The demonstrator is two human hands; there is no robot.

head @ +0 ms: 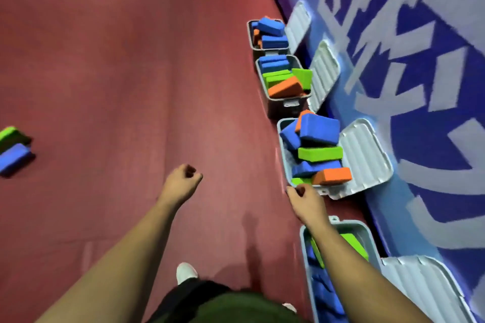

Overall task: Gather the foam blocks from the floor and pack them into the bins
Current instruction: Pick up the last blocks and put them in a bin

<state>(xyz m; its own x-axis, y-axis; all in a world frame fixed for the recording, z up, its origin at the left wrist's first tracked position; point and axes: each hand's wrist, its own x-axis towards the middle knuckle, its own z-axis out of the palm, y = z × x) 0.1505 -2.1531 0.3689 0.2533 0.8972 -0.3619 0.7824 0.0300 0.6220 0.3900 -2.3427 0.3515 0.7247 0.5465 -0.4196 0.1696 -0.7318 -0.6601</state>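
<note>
as the red floor (118,73) fills the view from 7 to 12 o'clock, a blue wall (420,102) with grey lettering runs from 1 to 5 o'clock. four grey bins stand in a row at its foot, lids (364,155) leaning on the wall: near bin (305,241) at 5 o'clock, heaped bin (283,144) at 3, two further bins (286,106) toward 1, all holding blue, green and orange foam blocks (319,130). two loose blocks (13,157), green and blue, lie on the floor at 9 o'clock, well apart from the bins. left hand (183,181): fingers curled into a fist, holding nothing. right hand (305,198): fingers curled at the heaped bin's near rim; whether it grasps the rim cannot be told.
</note>
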